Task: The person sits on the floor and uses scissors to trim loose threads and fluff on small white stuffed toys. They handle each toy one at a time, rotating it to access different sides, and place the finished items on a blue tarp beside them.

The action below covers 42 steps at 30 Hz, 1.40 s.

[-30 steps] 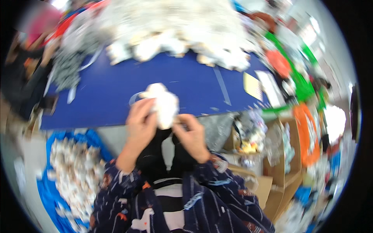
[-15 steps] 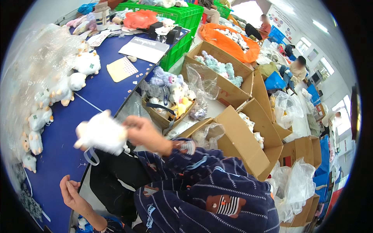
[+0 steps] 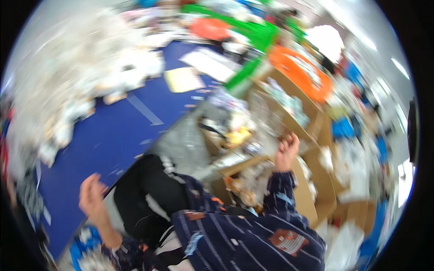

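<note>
My left hand is over the near edge of the blue table, its fingers loosely extended with nothing in them. To the right, my right hand is raised beside a cardboard box with open flaps; its fingers are spread apart and no toy shows in them. Below that hand, an open box holds blurred plush toys and clear plastic. White plush toys stand in a row along the table's left side, against clear plastic wrapping. Motion blur hides their details.
A yellow sheet and a white booklet lie on the table. A small box of mixed plush sits by its right edge. Farther back are a green crate, a larger carton and an orange sack.
My right hand has swung right, from above the table's edge to the boxes, and the white plush toy is gone from it. The view has shifted and blurred. My left hand remains near the table's edge.
</note>
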Motion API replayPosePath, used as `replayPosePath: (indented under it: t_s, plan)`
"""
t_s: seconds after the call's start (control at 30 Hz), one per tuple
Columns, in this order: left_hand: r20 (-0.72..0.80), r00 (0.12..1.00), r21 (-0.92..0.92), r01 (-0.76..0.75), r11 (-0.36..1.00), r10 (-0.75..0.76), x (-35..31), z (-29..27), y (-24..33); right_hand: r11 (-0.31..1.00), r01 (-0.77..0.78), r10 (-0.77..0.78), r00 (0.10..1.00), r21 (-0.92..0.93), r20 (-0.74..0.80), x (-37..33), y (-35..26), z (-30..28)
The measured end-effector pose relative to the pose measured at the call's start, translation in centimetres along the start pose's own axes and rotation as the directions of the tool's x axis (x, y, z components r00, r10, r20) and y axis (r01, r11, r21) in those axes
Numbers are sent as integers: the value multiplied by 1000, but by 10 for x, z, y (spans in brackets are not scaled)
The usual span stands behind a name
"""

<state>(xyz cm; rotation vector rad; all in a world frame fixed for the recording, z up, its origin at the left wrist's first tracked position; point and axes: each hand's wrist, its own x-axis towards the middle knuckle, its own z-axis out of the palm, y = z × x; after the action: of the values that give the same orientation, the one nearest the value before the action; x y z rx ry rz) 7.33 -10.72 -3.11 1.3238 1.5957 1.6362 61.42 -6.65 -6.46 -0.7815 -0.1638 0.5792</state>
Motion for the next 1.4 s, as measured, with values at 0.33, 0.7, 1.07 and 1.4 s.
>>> replayPosePath:
  t_s: [0.33, 0.7, 1.07, 1.4]
  plan:
    - [-135, 983, -29, -131, 991, 126, 3, -23, -2, 729, 602, 183, 286, -325, 941, -181, 118, 201]
    - [-59, 984, 109, -163, 981, 170, 7, -34, -8, 714, 692, 79, -228, 104, 971, -309, 233, 324]
    - [11, 992, 21, -130, 991, 129, 10, -42, -10, 765, 555, 383, 15, -327, 924, -354, 306, 341]
    - [-230, 895, 344, -294, 892, 384, 7, -56, 9, 779, 395, 544, -41, -487, 838, -341, 198, 271]
